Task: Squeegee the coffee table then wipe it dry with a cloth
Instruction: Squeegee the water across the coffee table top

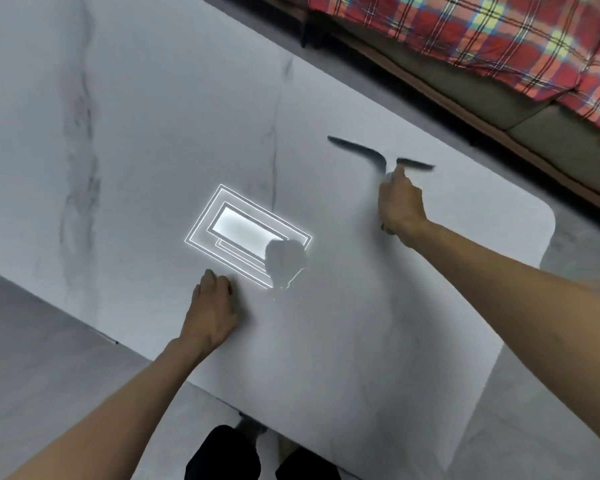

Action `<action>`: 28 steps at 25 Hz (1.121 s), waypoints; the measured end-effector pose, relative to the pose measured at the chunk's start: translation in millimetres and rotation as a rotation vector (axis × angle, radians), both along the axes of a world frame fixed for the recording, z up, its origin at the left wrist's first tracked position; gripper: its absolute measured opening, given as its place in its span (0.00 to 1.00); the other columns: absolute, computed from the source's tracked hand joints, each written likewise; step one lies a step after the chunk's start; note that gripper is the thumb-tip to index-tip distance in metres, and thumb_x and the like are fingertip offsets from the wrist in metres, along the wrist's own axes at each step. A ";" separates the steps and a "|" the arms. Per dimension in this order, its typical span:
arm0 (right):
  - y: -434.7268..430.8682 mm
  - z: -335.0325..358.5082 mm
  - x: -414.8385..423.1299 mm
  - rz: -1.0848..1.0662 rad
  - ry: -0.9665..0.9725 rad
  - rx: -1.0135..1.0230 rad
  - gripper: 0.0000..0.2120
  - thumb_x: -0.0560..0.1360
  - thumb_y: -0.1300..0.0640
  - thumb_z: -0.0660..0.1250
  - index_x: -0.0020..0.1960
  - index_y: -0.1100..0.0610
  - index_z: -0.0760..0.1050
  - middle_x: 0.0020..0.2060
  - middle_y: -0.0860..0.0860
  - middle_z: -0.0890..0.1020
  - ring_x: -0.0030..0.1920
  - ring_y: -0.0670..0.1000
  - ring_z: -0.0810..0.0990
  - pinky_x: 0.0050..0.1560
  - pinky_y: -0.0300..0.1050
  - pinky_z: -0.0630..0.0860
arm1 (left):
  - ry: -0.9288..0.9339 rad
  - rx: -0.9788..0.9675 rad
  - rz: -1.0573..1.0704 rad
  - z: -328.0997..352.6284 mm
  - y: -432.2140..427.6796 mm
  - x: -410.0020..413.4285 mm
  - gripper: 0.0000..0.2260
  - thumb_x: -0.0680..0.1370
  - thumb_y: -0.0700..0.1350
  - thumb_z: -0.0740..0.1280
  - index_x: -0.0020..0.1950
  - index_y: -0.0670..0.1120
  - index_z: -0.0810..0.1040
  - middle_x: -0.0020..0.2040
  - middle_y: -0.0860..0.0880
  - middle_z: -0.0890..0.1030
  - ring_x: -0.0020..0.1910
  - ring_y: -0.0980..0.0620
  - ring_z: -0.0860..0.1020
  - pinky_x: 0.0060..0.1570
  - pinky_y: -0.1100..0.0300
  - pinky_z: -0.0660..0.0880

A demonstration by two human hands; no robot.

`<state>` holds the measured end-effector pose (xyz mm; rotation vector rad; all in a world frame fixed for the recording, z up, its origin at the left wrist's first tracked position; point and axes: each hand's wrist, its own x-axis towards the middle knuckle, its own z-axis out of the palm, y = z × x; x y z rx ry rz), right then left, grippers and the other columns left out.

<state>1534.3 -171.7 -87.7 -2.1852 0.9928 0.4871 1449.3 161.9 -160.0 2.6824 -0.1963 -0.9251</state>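
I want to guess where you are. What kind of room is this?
Probably a living room at home: a low marble-look coffee table, a sofa beside it, and a red plaid blanket on the sofa.

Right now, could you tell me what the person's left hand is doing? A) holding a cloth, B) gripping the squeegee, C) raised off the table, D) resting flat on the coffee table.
D: the left hand lies palm-down and empty on the coffee table, while the right hand grips the squeegee.
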 end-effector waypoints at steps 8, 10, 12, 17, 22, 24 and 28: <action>26.1 1.8 -186.7 0.400 0.037 -0.113 0.25 0.83 0.53 0.51 0.78 0.44 0.52 0.37 0.54 0.80 0.38 0.56 0.76 0.42 0.50 0.74 | 0.044 0.016 -0.042 -7.9 10.9 -55.8 0.14 0.69 0.36 0.63 0.54 0.40 0.69 0.60 0.38 0.67 0.54 0.41 0.67 0.56 0.53 0.65; 12.7 4.8 -226.3 0.452 0.066 -0.159 0.24 0.83 0.51 0.51 0.78 0.43 0.52 0.36 0.51 0.79 0.35 0.53 0.76 0.39 0.49 0.73 | 0.094 0.040 -0.051 -9.0 16.0 -70.1 0.14 0.70 0.38 0.63 0.55 0.41 0.69 0.62 0.38 0.67 0.56 0.41 0.67 0.58 0.53 0.65; -1.1 9.9 -262.8 0.460 0.117 -0.183 0.24 0.83 0.50 0.50 0.78 0.41 0.52 0.40 0.51 0.82 0.38 0.55 0.77 0.40 0.49 0.73 | 0.150 0.070 -0.063 -9.3 22.7 -84.2 0.15 0.71 0.40 0.63 0.58 0.41 0.68 0.67 0.36 0.64 0.62 0.38 0.65 0.63 0.50 0.65; -26.9 29.3 -314.2 0.457 0.230 -0.240 0.23 0.82 0.47 0.51 0.76 0.38 0.55 0.55 0.54 0.83 0.53 0.62 0.78 0.44 0.49 0.71 | 0.226 0.041 -0.064 -6.0 33.8 -96.7 0.14 0.72 0.40 0.64 0.56 0.41 0.68 0.71 0.36 0.61 0.66 0.35 0.64 0.60 0.49 0.67; -11.9 47.1 -306.0 0.369 0.026 -0.227 0.22 0.80 0.37 0.50 0.74 0.35 0.58 0.46 0.45 0.83 0.46 0.56 0.78 0.42 0.45 0.69 | 0.024 -0.137 0.196 10.7 45.1 -101.6 0.05 0.77 0.45 0.59 0.45 0.44 0.68 0.37 0.47 0.75 0.38 0.43 0.73 0.33 0.53 0.66; 14.1 52.3 -297.3 0.531 -0.012 -0.218 0.22 0.80 0.36 0.49 0.74 0.34 0.57 0.46 0.41 0.81 0.48 0.55 0.81 0.41 0.44 0.69 | -0.093 -0.157 0.272 18.9 55.6 -107.3 0.09 0.79 0.50 0.58 0.42 0.47 0.70 0.33 0.49 0.76 0.33 0.47 0.73 0.33 0.54 0.68; 94.5 32.6 -276.7 1.203 -0.030 -0.145 0.22 0.81 0.39 0.45 0.75 0.34 0.52 0.47 0.45 0.81 0.44 0.54 0.82 0.38 0.44 0.68 | -0.203 -0.146 0.420 25.5 84.2 -113.1 0.13 0.80 0.52 0.58 0.39 0.47 0.72 0.32 0.52 0.76 0.32 0.52 0.73 0.31 0.56 0.66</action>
